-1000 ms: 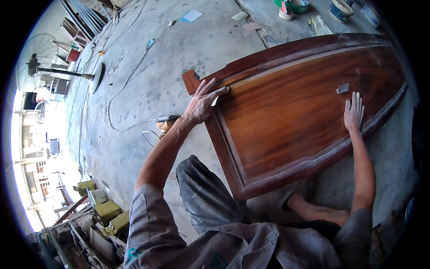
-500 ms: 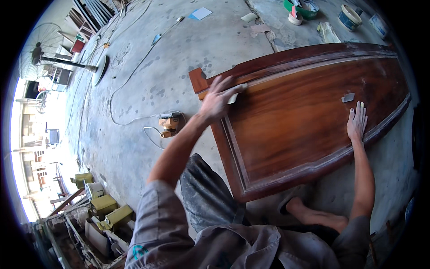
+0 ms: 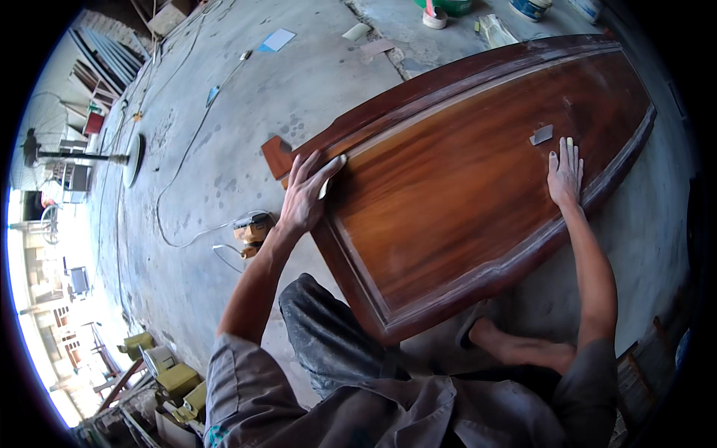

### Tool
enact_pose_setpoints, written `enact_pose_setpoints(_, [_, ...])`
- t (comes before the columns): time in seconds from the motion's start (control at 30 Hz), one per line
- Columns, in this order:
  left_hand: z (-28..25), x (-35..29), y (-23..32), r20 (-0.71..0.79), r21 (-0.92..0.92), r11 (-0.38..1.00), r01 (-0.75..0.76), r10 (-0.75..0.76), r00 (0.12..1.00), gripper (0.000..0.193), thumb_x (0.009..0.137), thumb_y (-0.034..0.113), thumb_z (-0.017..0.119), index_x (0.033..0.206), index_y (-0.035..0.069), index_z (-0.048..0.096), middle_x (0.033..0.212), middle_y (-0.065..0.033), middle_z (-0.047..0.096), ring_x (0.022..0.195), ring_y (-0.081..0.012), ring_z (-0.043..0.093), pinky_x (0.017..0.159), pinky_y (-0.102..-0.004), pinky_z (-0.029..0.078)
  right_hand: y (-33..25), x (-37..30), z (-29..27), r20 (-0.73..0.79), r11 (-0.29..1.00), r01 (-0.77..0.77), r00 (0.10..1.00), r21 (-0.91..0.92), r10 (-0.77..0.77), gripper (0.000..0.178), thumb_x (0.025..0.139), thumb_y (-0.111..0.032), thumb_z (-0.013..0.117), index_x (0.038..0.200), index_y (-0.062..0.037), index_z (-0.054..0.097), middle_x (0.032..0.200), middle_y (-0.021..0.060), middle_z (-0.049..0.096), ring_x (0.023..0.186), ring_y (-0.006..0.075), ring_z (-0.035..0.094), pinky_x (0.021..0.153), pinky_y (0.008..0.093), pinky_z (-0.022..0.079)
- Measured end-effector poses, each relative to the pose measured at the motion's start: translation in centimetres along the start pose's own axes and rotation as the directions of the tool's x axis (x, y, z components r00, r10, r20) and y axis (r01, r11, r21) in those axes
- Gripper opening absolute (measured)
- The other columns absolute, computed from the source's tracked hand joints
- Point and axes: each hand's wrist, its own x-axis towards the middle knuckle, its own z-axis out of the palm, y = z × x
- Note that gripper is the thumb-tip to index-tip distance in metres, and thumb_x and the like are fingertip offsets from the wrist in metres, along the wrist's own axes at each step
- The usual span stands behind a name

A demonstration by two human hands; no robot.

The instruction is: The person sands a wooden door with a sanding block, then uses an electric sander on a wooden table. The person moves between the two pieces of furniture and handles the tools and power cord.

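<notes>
A large reddish-brown wooden panel [image 3: 441, 201] with a raised moulded border lies before me, whitish dust along its grooves. At its far left corner, my left hand [image 3: 302, 200] presses a folded, pale piece of sandpaper [image 3: 324, 187] against the border moulding; only a light edge of it shows beside the thumb. My right hand [image 3: 565, 175] lies flat on the panel's right part, fingers stretched and nothing in them. Just beyond those fingertips rests a small grey sheet [image 3: 541, 135], probably another bit of sandpaper.
A corded orange-and-black power sander [image 3: 252, 233] sits on the concrete floor left of the panel. Farther left stands a pedestal fan [image 3: 134, 159]. Tubs and a green basin [image 3: 448, 6] are at the far right. Yellow-green containers [image 3: 179, 379] crowd the lower left.
The view has shifted, so the panel and floor things sit farther left. My left hand stays near the panel's corner with the sandpaper, now less blurred; the right hand remains flat.
</notes>
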Motion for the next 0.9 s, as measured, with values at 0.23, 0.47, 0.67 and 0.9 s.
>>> enact_pose_setpoints(0.23, [5.6, 11.0, 3.9, 0.025, -0.018, 0.973, -0.228, 0.229, 0.973, 0.07, 0.071, -0.005, 0.053, 0.139, 0.014, 0.05, 0.145, -0.0215, 0.043, 0.145, -0.0333, 0.024, 0.119, -0.0498, 0.017, -0.1, -0.5, 0.4, -0.021, 1.0, 0.012, 1.0, 0.023, -0.011, 0.059, 0.102, -0.041, 0.033, 0.153, -0.0115, 0.025, 0.159, 0.0106, 0.023, 0.147, 0.029, 0.019, 0.119, 0.048, 0.013])
enact_pose_setpoints(0.47, [-0.2, 5.5, -1.6, 0.249, 0.332, 0.853, -0.401, 0.331, 0.91, 0.048, 0.096, 0.017, 0.046, 0.143, 0.021, 0.046, 0.145, -0.0003, 0.049, 0.145, -0.0301, 0.027, 0.12, -0.0486, 0.018, 0.9, 0.8, -0.2, -0.065, 0.975, 0.197, 0.979, 0.102, -0.191, 0.061, 0.102, -0.039, 0.038, 0.151, -0.0041, 0.027, 0.157, 0.0158, 0.025, 0.146, 0.0309, 0.021, 0.119, 0.0457, 0.015])
enact_pose_setpoints(0.67, [3.8, 14.4, 2.8, 0.191, 0.303, 0.801, -0.517, 0.48, 0.856, 0.051, 0.096, 0.018, 0.043, 0.146, 0.016, 0.039, 0.146, -0.0023, 0.047, 0.144, -0.0268, 0.026, 0.121, -0.045, 0.017, 2.4, 1.1, 0.2, -0.112, 0.942, 0.276, 0.96, 0.194, -0.258, 0.06, 0.102, -0.037, 0.039, 0.15, -0.0039, 0.028, 0.156, 0.0175, 0.026, 0.146, 0.0324, 0.021, 0.119, 0.0459, 0.015])
enact_pose_setpoints(0.9, [1.4, 9.2, -0.8, 0.211, 0.381, 0.844, -0.377, 0.318, 0.924, 0.06, 0.092, 0.012, 0.048, 0.15, 0.017, 0.032, 0.15, -0.0024, 0.042, 0.144, -0.0283, 0.027, 0.12, -0.0493, 0.017, 1.7, 1.1, -0.4, -0.122, 0.953, 0.258, 0.963, 0.159, -0.24, 0.057, 0.102, -0.033, 0.04, 0.149, -0.0034, 0.029, 0.156, 0.0178, 0.027, 0.145, 0.0336, 0.023, 0.119, 0.0455, 0.017])
